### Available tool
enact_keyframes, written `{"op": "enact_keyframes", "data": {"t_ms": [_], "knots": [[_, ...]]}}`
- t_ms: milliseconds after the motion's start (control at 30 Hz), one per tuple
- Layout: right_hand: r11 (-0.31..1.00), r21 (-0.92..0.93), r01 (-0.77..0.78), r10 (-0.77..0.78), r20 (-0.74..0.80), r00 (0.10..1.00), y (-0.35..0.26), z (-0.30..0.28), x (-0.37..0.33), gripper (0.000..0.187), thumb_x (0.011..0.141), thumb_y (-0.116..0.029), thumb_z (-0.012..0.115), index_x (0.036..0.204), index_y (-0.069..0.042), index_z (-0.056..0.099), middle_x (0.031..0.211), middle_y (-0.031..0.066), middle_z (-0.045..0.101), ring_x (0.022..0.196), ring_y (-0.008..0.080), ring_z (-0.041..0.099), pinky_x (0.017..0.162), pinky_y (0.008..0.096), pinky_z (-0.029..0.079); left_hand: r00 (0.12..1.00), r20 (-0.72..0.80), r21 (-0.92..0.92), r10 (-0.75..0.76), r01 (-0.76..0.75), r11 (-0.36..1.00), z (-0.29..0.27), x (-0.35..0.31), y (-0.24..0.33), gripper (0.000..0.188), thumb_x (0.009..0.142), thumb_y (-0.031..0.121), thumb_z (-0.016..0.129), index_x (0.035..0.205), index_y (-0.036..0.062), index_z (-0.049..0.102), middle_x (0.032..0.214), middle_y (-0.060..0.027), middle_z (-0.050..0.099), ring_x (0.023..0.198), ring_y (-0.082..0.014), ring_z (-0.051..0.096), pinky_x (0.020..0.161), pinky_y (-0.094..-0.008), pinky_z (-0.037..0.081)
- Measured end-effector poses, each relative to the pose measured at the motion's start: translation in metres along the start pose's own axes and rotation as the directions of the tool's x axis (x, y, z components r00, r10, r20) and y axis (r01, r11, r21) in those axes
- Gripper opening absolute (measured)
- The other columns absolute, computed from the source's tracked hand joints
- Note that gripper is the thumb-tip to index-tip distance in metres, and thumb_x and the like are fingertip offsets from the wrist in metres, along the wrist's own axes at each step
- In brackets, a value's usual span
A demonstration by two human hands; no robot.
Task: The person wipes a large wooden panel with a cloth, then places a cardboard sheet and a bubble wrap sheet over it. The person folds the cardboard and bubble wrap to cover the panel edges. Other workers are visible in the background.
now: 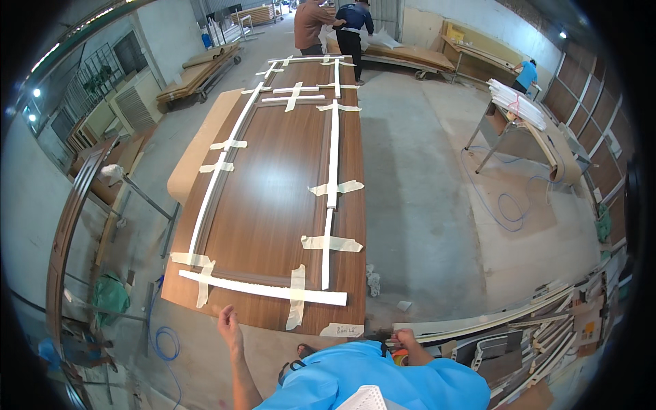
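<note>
A large brown wood-grain door panel (pixel 273 205) lies flat in front of me. White foam strips (pixel 266 287) frame its recessed middle, held by pieces of cream masking tape (pixel 332 243). My left hand (pixel 229 322) is raised just off the panel's near edge, left of the middle, its fingers loosely bent and nothing visible in them. Beside my waist, my right hand (pixel 404 337) is curled closed; what it holds, if anything, is hidden. A small orange and yellow item (pixel 400 356) shows just under it. A tape label (pixel 342 330) with handwriting sits at the panel's near right corner.
Offcut strips (pixel 533 328) are heaped at the near right. A bench with white strips (pixel 516 104) stands at the right, a blue hose (pixel 511 212) on the floor beside it. A metal stand (pixel 147 196) is at the left. Two people (pixel 354 27) stand beyond the panel; another (pixel 526 75) bends far right.
</note>
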State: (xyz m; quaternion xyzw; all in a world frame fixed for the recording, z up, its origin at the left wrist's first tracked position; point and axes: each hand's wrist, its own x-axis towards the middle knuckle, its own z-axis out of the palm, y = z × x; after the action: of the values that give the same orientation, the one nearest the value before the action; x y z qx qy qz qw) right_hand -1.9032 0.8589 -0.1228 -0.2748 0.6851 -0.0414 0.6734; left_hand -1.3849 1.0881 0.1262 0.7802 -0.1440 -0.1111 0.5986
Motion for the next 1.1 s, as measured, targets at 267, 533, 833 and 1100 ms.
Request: {"op": "enact_keyframes", "data": {"t_ms": [267, 533, 833, 1100], "knots": [[0.986, -0.08, 0.147, -0.154, -0.097, 0.983, -0.014, -0.006, -0.005, 0.016, 0.089, -0.007, 0.056, 0.101, 0.001, 0.061, 0.083, 0.0112, 0.063, 0.069, 0.026, 0.068, 0.051, 0.037, 0.055, 0.953, -0.162, -0.106, -0.258, 0.243, 0.964, -0.058, -0.021, -0.03, 0.029, 0.095, 0.01, 0.047, 0.122, 0.0051, 0.057, 0.118, -0.0072, 0.061, 0.098, -0.0172, 0.06, 0.075, -0.0286, 0.049], [0.941, -0.092, 0.325, -0.337, -0.317, 0.887, -0.063, 0.005, -0.029, 0.04, 0.089, -0.009, 0.059, 0.127, -0.002, 0.048, 0.105, 0.0152, 0.062, 0.074, 0.0286, 0.07, 0.051, 0.036, 0.055, 0.958, -0.184, -0.162, -0.22, 0.191, 0.968, -0.072, -0.022, -0.039, 0.03, 0.095, 0.011, 0.047, 0.122, 0.0047, 0.057, 0.121, -0.0082, 0.06, 0.099, -0.0174, 0.06, 0.076, -0.0299, 0.048], [0.965, -0.118, 0.233, -0.261, -0.394, 0.881, -0.047, 0.001, -0.024, 0.062, 0.089, -0.009, 0.061, 0.144, -0.009, 0.032, 0.116, 0.0185, 0.058, 0.077, 0.0301, 0.067, 0.055, 0.0402, 0.056, 0.934, -0.302, -0.165, -0.189, 0.144, 0.976, -0.112, -0.026, -0.054, 0.031, 0.094, 0.009, 0.047, 0.123, 0.005, 0.057, 0.12, -0.0081, 0.061, 0.098, -0.0171, 0.059, 0.077, -0.0291, 0.047], [0.855, -0.163, 0.492, -0.507, -0.463, 0.727, -0.182, -0.004, -0.07, 0.058, 0.09, -0.014, 0.063, 0.142, -0.009, 0.038, 0.105, 0.0085, 0.062, 0.079, 0.0183, 0.061, 0.057, 0.0317, 0.052, 0.992, -0.069, -0.035, 0.101, -0.103, 0.994, -0.053, -0.017, -0.009, 0.027, 0.094, 0.004, 0.048, 0.118, 0.0019, 0.06, 0.112, -0.0087, 0.064, 0.1, -0.0172, 0.06, 0.083, -0.0291, 0.048]]}}
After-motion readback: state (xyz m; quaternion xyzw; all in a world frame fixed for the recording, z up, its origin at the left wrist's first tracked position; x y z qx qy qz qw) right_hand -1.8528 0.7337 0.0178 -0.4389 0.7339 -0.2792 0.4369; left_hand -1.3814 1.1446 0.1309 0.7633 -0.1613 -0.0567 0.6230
